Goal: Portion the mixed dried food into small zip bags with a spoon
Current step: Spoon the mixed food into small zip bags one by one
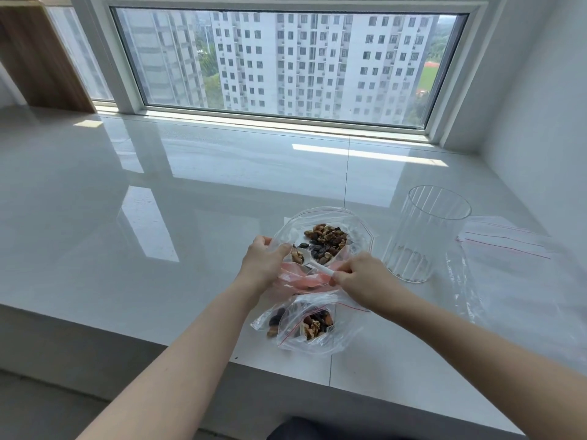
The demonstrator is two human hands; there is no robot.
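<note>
A large clear zip bag (359, 222) lies open on the white sill and holds mixed walnuts and raisins (327, 241). My left hand (262, 265) grips that bag's near left rim. My right hand (365, 281) pinches the handle of a white plastic spoon (313, 265), whose bowl carries nuts just inside the bag's mouth. Below the hands lie two small zip bags (313, 325) with nuts and raisins in them, close to the sill's front edge.
A clear ribbed plastic jar (422, 233) stands upright to the right with a few crumbs at its bottom. Several flat zip bags (505, 239) lie behind and beside it. The sill's front edge (190, 347) runs under my forearms.
</note>
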